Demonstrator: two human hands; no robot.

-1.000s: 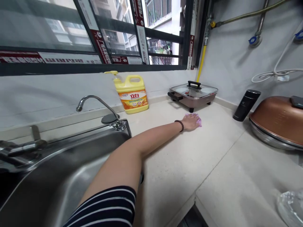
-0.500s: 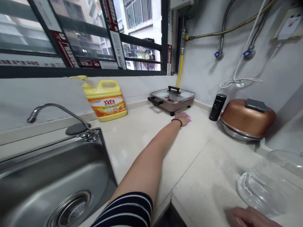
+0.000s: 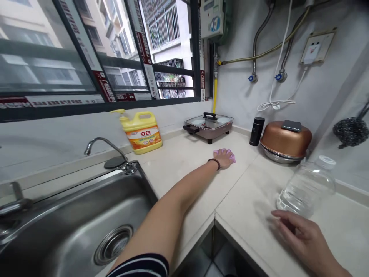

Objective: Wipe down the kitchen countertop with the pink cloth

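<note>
– Left hand [image 3: 224, 159]?
– It is being held spread flat; a cloth [image 3: 233, 158] is being pressed beneath it onto the counter [image 3: 178, 163], near the pan [image 3: 213, 133].
– Right hand [image 3: 304, 232]?
– It is being held half-curled beside the bottle [image 3: 308, 186]; nothing is being gripped.
– Done, and left?
– The work is being judged unfinished, the cloth being used; which stretches are done is not being shown.
</note>
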